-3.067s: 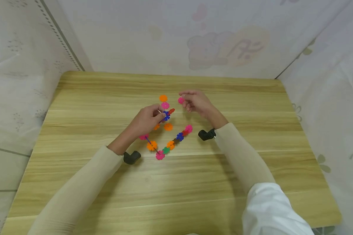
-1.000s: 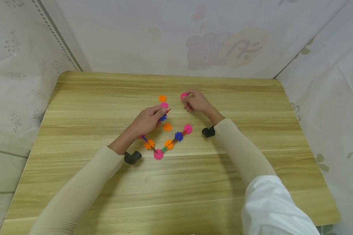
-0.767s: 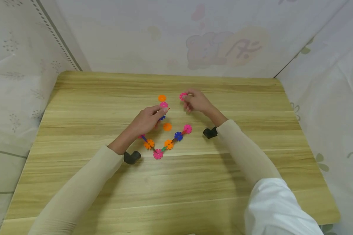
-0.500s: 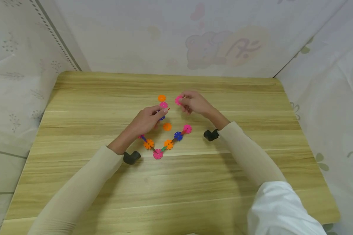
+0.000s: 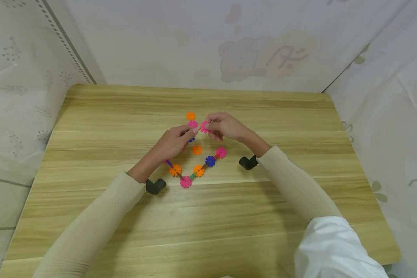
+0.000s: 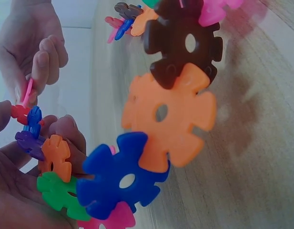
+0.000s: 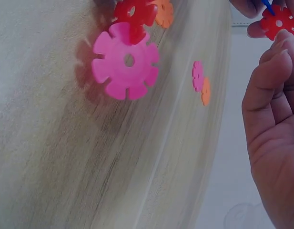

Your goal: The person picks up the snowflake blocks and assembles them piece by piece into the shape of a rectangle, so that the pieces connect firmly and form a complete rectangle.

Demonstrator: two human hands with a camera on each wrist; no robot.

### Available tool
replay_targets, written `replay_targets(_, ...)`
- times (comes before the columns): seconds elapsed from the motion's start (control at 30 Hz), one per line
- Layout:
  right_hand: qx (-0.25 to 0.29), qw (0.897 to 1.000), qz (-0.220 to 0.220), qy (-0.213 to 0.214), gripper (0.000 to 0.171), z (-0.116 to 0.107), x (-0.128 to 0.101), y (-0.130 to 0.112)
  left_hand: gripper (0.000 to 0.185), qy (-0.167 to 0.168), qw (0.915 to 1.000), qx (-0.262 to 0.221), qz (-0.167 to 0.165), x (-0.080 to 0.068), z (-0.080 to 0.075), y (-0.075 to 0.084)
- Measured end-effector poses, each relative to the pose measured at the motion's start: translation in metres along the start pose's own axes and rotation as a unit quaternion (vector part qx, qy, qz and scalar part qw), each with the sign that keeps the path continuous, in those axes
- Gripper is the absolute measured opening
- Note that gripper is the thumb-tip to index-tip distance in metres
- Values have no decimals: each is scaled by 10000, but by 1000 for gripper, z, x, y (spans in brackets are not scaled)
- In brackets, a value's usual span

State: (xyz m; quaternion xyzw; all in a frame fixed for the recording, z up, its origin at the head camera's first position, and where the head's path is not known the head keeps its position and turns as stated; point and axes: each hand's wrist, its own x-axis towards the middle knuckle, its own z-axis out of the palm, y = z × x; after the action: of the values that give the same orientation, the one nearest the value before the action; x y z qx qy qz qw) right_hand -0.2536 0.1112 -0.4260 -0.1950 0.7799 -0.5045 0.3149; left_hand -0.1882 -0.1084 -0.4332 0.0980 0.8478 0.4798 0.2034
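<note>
On the wooden table (image 5: pixel 90 154), your left hand (image 5: pixel 172 141) grips the snowflake-disc chain (image 5: pixel 198 170); your right hand (image 5: pixel 224 126) pinches a pink disc (image 5: pixel 204 127).

The chain of flat plastic snowflake discs (image 5: pixel 198 168) runs pink, orange, green, orange, brown, blue, red and pink across the pale, straw-yellow wooden table (image 5: pixel 90 127), whose grain shows as darker brown streaks. A loose flat orange plastic disc (image 5: pixel 197 150) lies inside the chain; another orange disc (image 5: pixel 190 116) and a pink disc (image 5: pixel 193 124) lie farther back. A bright pink notched plastic disc (image 5: pixel 204 127) sits in the fingers (image 5: pixel 212 124). In the left wrist view the discs read blue, orange, dark brown, green and purple. Both sleeves (image 5: pixel 100 216) are beige; a white cloth (image 5: pixel 330 251) covers the right upper arm. The backdrop sheet (image 5: pixel 264 54) is white with faded pink and orange cartoon prints.
</note>
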Motion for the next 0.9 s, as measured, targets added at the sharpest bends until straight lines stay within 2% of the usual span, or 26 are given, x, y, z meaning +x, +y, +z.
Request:
replay_targets(0.17, -40, 10000, 10, -57, 22, 0, 0, -2, 56, -43, 10000, 34, 81, 2, 1, -1)
replay_targets(0.37, -201, 9996, -9, -194, 23, 1, 0, -5, 47, -82, 9992, -71, 375, 3, 1, -4)
replay_targets(0.47, -304, 9993, -26, -218, 25, 2, -1, -8, 43, -33, 9988, 33, 482, 4, 2, -3)
replay_targets(0.73, -415, 9989, -71, -213, 20, 5, 2, -6, 42, -68, 9993, 213, 292, 3, 4, 4)
replay_targets(0.9, -421, 9987, -194, -209, 21, 6, 2, -5, 42, -53, 9992, 220, 337, 5, 4, 3)
